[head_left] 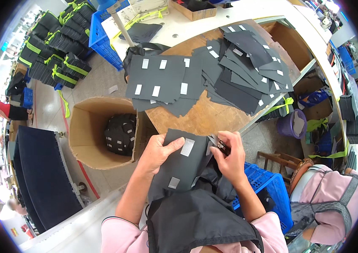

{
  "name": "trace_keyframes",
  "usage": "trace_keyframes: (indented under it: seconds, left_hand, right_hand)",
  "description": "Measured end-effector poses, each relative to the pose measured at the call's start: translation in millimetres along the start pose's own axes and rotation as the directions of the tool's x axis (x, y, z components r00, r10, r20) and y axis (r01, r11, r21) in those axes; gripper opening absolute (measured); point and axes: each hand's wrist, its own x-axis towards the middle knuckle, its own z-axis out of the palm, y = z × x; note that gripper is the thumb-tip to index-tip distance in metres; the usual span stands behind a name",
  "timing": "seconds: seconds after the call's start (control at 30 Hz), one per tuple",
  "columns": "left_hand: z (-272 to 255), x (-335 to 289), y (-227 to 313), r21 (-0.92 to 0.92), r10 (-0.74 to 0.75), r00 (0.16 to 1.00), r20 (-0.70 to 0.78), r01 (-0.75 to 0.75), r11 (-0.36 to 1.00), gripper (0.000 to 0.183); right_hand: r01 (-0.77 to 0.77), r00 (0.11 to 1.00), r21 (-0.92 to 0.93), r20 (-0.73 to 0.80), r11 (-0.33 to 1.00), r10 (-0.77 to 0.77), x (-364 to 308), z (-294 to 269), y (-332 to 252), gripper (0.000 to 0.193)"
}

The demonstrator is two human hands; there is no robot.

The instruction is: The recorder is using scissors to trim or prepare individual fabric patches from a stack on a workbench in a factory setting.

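The left hand [156, 155] pinches a grey panel [172, 166] before the black apron [200, 217]; the right hand [231, 159] grips what look like snips [222, 147] at the panel's edge. Should it slip, I'd fear a nick.

Can't fully see the small black-and-silver metal tool [222, 147], just right of centre, partly buried in the bare right hand [231, 157]; losing the pink short-sleeved shirt [119, 237] off the bottom edge!
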Motion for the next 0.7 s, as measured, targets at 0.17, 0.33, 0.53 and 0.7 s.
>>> trace_keyframes:
  seconds: [0.17,0.33,0.53,0.7]
  left_hand:
    - [2.9,-3.6,1.3,-0.008,0.031,0.999,-0.036,-0.031,0.999,0.024]
    - [12.6,-9.1,3.7,0.016,0.051,0.998,-0.028,-0.051,0.999,0.024]
    - [14.7,-10.8,2.4,0.065,0.063,0.998,-0.028,-0.061,0.996,0.022]
    - [16.1,-9.9,3.3,0.117,0.035,0.999,0.014,-0.037,0.992,0.02]
  right_hand:
    - [0.281,0.959,-0.092,-0.016,0.955,-0.284,-11.9,-4.6,-7.5,0.031]
    - [0.387,0.921,-0.105,-0.005,0.916,-0.39,-4.4,3.4,-7.0,0.032]
    - [0.399,0.912,-0.199,-0.019,0.895,-0.411,-8.6,3.3,-7.8,0.03]
    - [0.411,0.905,-0.135,-0.055,0.902,-0.421,-6.6,4.0,-5.9,0.03]
